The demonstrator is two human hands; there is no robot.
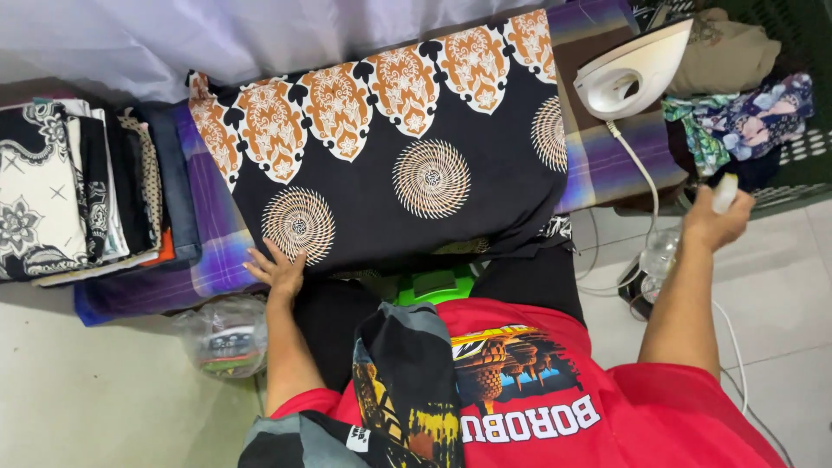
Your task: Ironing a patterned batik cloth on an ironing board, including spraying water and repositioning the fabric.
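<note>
On batik cloth (390, 173), left hand (277, 270) flat

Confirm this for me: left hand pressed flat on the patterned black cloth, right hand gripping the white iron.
Not quite. In the head view the left hand does lie flat on the patterned black cloth, but the right hand grips a small white object, not the white iron, which stands apart.

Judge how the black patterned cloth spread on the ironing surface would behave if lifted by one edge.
The black patterned cloth looks thin and lies flat, so it would probably hang floppy. Its front edge already droops in folds near the left hand, suggesting little stiffness. It seems light for its size, likely sliding over the striped cover when pushed.
</note>
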